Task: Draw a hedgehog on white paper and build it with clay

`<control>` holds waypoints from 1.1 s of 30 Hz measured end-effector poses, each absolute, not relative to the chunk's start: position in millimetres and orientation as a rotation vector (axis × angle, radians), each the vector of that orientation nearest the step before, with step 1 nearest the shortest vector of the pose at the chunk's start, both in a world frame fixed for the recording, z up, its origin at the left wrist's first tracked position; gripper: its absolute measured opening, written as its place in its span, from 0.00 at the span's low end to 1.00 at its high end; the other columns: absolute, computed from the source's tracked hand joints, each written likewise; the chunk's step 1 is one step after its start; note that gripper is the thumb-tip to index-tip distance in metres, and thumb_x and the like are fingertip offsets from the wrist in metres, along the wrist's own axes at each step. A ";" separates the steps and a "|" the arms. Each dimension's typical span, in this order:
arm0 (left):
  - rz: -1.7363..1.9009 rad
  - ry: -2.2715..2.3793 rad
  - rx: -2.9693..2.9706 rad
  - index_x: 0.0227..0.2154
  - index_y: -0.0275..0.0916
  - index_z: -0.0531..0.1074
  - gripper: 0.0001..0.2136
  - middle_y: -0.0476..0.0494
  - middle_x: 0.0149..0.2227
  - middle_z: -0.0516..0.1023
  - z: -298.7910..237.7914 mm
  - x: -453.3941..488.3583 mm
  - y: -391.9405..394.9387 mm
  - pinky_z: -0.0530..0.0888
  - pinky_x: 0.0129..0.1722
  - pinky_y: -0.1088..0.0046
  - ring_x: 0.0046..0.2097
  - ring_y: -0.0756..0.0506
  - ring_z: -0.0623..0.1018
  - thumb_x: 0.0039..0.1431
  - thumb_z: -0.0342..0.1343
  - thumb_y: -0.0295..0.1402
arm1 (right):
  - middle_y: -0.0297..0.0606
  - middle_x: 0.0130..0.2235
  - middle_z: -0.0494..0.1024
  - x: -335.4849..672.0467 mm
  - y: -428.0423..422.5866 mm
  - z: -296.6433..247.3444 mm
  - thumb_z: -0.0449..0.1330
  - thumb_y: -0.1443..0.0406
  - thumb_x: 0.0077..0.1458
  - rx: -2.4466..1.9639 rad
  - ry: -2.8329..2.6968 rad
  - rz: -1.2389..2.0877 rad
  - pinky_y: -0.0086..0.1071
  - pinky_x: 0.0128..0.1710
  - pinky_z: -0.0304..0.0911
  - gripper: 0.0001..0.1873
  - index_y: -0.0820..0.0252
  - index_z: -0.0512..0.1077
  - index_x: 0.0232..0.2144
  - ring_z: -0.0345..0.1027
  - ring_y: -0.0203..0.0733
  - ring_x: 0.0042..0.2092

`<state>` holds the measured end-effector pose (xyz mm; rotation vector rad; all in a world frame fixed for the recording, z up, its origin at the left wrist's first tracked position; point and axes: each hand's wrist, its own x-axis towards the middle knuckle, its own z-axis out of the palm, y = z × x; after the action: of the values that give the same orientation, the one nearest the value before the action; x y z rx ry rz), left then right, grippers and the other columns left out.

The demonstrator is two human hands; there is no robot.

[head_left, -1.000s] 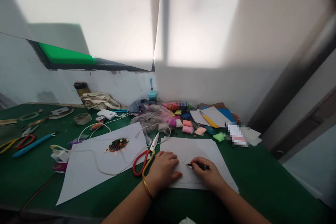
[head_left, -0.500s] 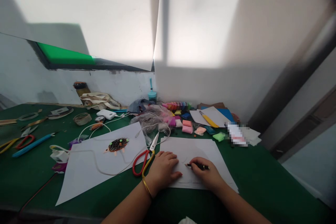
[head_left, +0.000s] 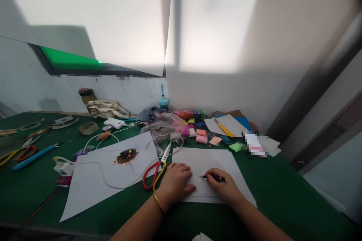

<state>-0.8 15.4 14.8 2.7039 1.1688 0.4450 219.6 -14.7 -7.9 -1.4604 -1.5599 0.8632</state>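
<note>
My right hand [head_left: 223, 185] grips a dark pen [head_left: 217, 178], its tip on the white paper [head_left: 209, 158] in front of me. A few faint curved lines show near the tip. Lying flat on the paper's left edge, my left hand [head_left: 177, 182] has its fingers stretched out and holds nothing. Just left of that hand are scissors [head_left: 155, 173] with red and yellow handles, blades pointing away. Farther left, another white sheet [head_left: 93, 188] bears a hedgehog figure [head_left: 126, 157] with a dark spiny back and green and orange dots.
A white cable [head_left: 104, 180] runs across the left sheet from a charger plug [head_left: 63, 168]. Clay packets [head_left: 201, 135] and a yellow cutter [head_left: 226, 128] lie behind the paper. At far left are a blue pen-like tool [head_left: 36, 157] and more scissors [head_left: 26, 152].
The pen and my right hand have shifted very slightly, with the tip a touch farther from me. My left hand stays in place.
</note>
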 end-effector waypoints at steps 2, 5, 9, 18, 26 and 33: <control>0.439 1.168 2.701 0.44 0.46 0.73 0.18 0.46 0.52 0.74 15.7 -0.7 15.1 0.58 0.56 0.58 0.54 0.40 0.69 0.52 0.63 0.45 | 0.37 0.33 0.80 219.8 -14.9 -7.7 0.56 0.61 0.51 -1.461 -1.564 0.873 0.33 0.40 0.64 0.10 0.57 0.76 0.29 0.71 0.45 0.38; 0.432 1.170 2.701 0.44 0.46 0.73 0.18 0.46 0.52 0.74 16.9 -0.4 14.7 0.58 0.57 0.58 0.54 0.40 0.69 0.52 0.62 0.45 | 0.36 0.33 0.79 219.8 -14.7 -7.0 0.56 0.61 0.51 -1.471 -1.560 0.885 0.33 0.39 0.64 0.10 0.57 0.76 0.28 0.71 0.44 0.37; 0.432 1.170 2.699 0.44 0.46 0.74 0.17 0.46 0.52 0.74 17.5 0.0 14.6 0.58 0.57 0.58 0.54 0.40 0.69 0.52 0.62 0.45 | 0.37 0.34 0.80 219.7 -14.8 -5.2 0.56 0.60 0.52 -1.467 -1.559 0.894 0.34 0.40 0.64 0.11 0.57 0.76 0.29 0.71 0.45 0.38; 0.418 1.171 2.690 0.45 0.46 0.73 0.18 0.46 0.52 0.73 17.6 -0.3 14.6 0.57 0.57 0.58 0.55 0.39 0.68 0.52 0.62 0.45 | 0.37 0.34 0.80 218.3 -17.0 -1.7 0.56 0.59 0.50 -1.450 -1.564 0.918 0.34 0.41 0.64 0.11 0.57 0.76 0.28 0.72 0.46 0.38; 0.395 1.173 2.707 0.45 0.46 0.73 0.18 0.47 0.53 0.73 16.9 -1.3 15.2 0.57 0.57 0.58 0.55 0.40 0.68 0.53 0.61 0.45 | 0.37 0.32 0.79 226.2 -17.2 0.0 0.55 0.57 0.50 -1.518 -1.424 0.870 0.34 0.38 0.64 0.13 0.57 0.75 0.28 0.71 0.46 0.37; 0.430 1.163 2.692 0.44 0.46 0.73 0.17 0.46 0.52 0.74 17.2 -0.6 14.9 0.58 0.57 0.58 0.54 0.39 0.69 0.52 0.62 0.45 | 0.37 0.33 0.80 225.0 -16.7 -2.4 0.56 0.57 0.49 -1.511 -1.493 0.894 0.34 0.39 0.64 0.12 0.57 0.76 0.27 0.72 0.46 0.38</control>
<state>-0.6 14.9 17.2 2.6922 1.1631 0.4300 225.0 -16.7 -2.4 -1.5109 -1.4929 0.8939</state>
